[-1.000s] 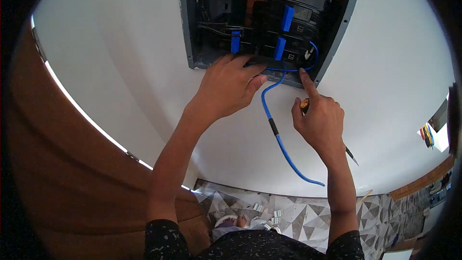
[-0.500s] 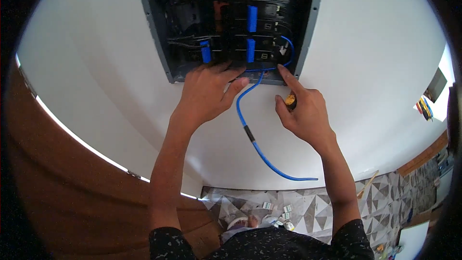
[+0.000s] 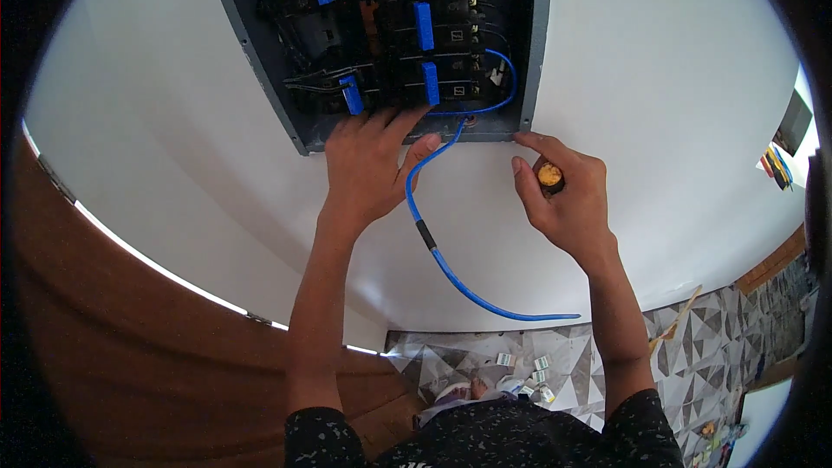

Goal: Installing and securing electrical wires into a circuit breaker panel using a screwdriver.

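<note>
Plainly, the left hand [image 3: 360, 160] was unclenched, its fingers spread and reaching over the bottom lip of a grey metal box [image 3: 539, 52], its thumb apart from them; whether the fingertips pressed on anything could not be told. Just beside that thumb ran a cable [image 3: 529, 318], smooth, blue and round. It dropped from the box between the two hands, wore a black band [image 3: 425, 235] partway along, then bent in a loose curve to a loose end below the right hand [image 3: 568, 195]. That hand was wrapped around a tool [image 3: 549, 175], whose rounded yellow butt poked out between thumb and forefinger; the forefinger stretched to the box's lower corner. Above the hands, a thinner blue wire [image 3: 515, 87] arched past hard black breakers [image 3: 455, 37] with oblong blue tabs [image 3: 431, 82]. Behind both hands rose a smooth white wall [image 3: 667, 121]; far beneath lay a floor [image 3: 706, 338] patterned with grey and white triangles.
</note>
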A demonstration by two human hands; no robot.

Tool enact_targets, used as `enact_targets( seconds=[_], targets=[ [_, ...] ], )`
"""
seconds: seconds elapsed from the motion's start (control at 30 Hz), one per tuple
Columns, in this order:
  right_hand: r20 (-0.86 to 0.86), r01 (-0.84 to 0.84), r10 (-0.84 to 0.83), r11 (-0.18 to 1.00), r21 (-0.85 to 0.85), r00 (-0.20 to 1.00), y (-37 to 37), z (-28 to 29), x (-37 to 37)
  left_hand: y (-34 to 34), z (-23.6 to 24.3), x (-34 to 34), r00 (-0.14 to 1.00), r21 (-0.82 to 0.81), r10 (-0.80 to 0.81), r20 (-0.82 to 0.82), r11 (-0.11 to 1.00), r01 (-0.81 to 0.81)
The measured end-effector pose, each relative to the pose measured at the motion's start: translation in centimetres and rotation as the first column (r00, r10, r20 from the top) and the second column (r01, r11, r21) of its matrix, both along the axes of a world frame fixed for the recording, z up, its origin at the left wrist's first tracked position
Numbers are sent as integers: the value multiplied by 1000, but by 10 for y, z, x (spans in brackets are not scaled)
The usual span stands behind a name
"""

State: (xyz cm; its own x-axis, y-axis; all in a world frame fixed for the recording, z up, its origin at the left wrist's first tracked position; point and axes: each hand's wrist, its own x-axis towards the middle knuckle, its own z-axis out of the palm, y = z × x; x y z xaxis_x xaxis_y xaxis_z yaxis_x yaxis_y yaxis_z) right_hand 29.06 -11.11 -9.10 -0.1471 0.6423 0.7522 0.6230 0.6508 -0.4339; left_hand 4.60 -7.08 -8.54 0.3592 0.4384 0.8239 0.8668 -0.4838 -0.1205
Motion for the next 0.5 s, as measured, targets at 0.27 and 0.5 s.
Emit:
enact_targets(
  seconds=[0.27,0.5],
  targets=[
    [-92,-20,29,995,99,995,-1,-1,-2,1,-9,-3,947,102,-218,237,975,199],
    [-139,62,-48,993,100,989,0,-5,-4,-7,-13,4,900,251,-161,404,966,59]
  ],
)
